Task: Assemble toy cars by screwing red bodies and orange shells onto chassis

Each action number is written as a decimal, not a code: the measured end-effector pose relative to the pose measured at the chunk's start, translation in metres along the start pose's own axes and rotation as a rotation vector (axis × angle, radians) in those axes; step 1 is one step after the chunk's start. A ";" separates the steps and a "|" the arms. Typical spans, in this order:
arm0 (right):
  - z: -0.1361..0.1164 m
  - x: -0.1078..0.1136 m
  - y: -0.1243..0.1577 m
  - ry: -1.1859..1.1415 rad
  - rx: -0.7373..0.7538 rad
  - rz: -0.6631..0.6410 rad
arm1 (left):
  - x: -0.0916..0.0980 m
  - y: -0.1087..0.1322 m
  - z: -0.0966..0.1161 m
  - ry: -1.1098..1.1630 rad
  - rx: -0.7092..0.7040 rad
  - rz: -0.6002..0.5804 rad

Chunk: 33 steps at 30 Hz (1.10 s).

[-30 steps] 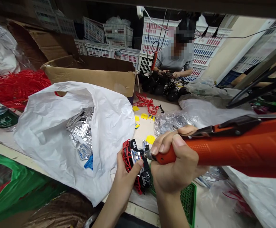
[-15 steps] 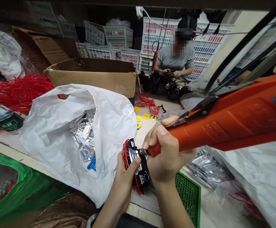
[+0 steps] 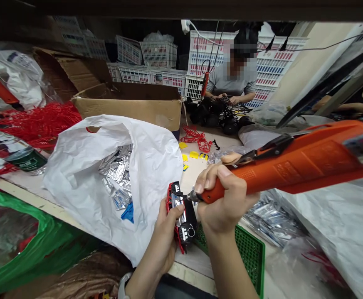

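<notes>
My left hand [image 3: 165,226] grips a toy car [image 3: 191,216] with black wheels, a silvery plate and a red lattice frame, the thumb pressed on the plate. The car is tipped on its side above the bench. Wrapped round the front end of an orange electric screwdriver [image 3: 293,164] is my right hand [image 3: 226,199]. The screwdriver points left, and its metal nose [image 3: 193,196] is at the car's side facing it. Whether a screw sits at the tip is too small to tell.
A white bag [image 3: 156,153] of silvery plastic parts lies left of the car. Below my right wrist is a green basket [image 3: 253,249]. Behind stand a cardboard box [image 3: 131,109] and a pile of red lattice parts [image 3: 56,120]. A co-worker [image 3: 231,77] sits across the bench.
The view has shifted, so the scene sits lower and further right. The screwdriver's rear end has dipped in the picture. Both hands keep their holds, with the nose still at the car.
</notes>
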State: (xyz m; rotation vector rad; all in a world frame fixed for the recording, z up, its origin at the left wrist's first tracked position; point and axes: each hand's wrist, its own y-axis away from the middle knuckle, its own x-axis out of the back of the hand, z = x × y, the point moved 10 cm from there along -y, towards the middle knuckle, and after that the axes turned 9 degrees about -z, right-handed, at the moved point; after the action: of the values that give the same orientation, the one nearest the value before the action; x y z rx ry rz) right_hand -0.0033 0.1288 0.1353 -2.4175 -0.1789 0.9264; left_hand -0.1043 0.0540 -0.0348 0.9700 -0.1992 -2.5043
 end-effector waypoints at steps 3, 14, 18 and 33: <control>0.001 -0.006 0.001 0.003 -0.004 -0.048 | -0.002 0.001 -0.006 0.051 0.090 -0.010; 0.035 -0.045 -0.012 0.009 -0.226 -0.384 | -0.005 0.007 -0.008 0.103 0.172 0.011; 0.046 -0.058 -0.012 0.017 -0.306 -0.479 | -0.006 0.007 -0.007 0.105 0.165 0.011; -0.038 0.041 -0.013 0.300 -0.007 0.111 | -0.011 0.011 -0.001 0.090 0.044 -0.087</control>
State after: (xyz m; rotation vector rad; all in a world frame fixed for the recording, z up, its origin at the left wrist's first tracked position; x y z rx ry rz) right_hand 0.0533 0.1360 0.1420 -2.5575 0.0623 0.5981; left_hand -0.0929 0.0488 -0.0257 1.1299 -0.1884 -2.5371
